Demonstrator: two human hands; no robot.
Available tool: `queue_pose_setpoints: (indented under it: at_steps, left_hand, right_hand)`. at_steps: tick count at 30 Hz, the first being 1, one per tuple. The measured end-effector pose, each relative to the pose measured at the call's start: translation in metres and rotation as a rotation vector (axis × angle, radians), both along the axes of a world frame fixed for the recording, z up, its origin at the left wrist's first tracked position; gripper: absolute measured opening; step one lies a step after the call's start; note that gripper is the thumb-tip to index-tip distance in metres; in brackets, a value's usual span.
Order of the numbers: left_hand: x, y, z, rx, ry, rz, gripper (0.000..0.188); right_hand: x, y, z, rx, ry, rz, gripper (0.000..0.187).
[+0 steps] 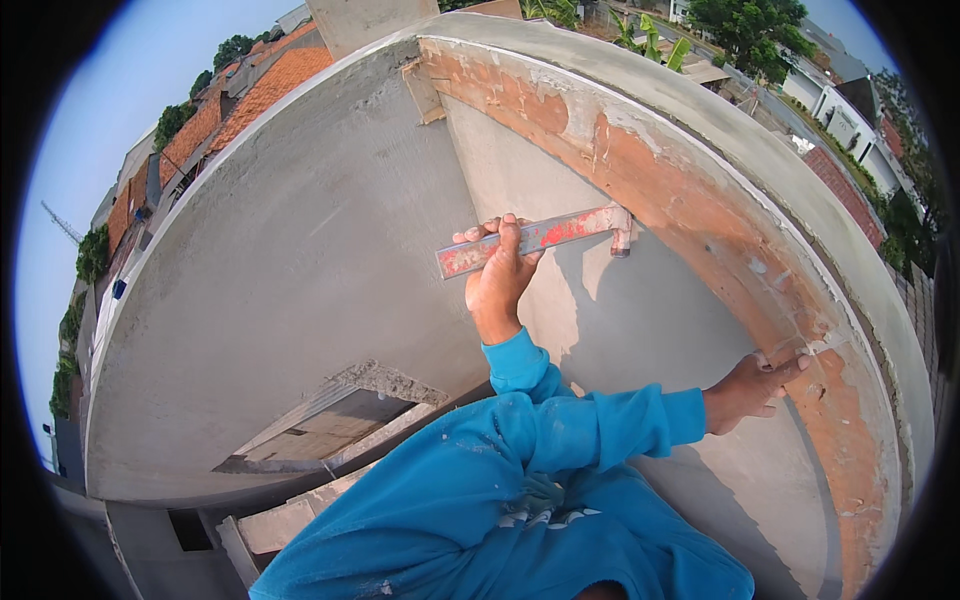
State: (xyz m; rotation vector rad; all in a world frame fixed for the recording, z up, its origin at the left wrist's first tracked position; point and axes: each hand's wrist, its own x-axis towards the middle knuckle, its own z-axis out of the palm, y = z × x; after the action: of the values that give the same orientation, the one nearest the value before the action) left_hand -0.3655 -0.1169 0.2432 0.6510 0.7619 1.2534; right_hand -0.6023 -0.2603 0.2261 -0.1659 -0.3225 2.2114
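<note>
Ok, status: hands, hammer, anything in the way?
One hand gripping hammer, head toward orange-brown band. Other hand at band, grip unclear. Blue sleeves cross in view, one forearm partly hidden.

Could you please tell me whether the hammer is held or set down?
The hammer is held: fingers wrap around its worn red handle.

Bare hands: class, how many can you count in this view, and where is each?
2: one hand grips the worn red hammer; the other hand is at the wall's orange-brown band, lower in the picture.
</note>
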Motion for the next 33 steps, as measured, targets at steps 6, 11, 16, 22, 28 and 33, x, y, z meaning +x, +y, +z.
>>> queue_pose_setpoints:
  at_steps: [6, 11, 16, 22, 28, 33]
  left_hand:
    - [-0.048, -0.028, 0.019, 0.196, 0.782, -0.025, 0.068]
    - [-0.089, -0.056, 0.086, 0.893, 1.372, 0.768, 0.051]
    - [-0.159, -0.029, 0.118, 1.009, 1.882, 0.834, 0.059]
    - [-0.212, 0.003, 0.115, 1.012, 2.125, 0.685, 0.059]
    - [-0.229, 0.003, 0.128, 0.803, 2.291, 0.519, 0.043]
    - [-0.241, 0.005, 0.138, 0.739, 2.260, 0.370, 0.064]
  right_hand:
    - [-0.007, -0.008, -0.006, -0.011, 0.030, 0.021, 0.016]
    - [-0.004, -0.001, -0.003, -0.028, 0.018, 0.001, 0.021]
    - [0.009, -0.004, 0.008, -0.113, -0.063, 0.146, 0.021]
    - [-0.024, 0.004, -0.027, -0.094, 0.165, 0.180, 0.013]
    - [-0.069, -0.005, 0.017, -0.086, -0.185, 0.094, 0.009]
    - [-0.136, -0.022, 0.034, -0.182, -0.010, -0.038, 0.013]
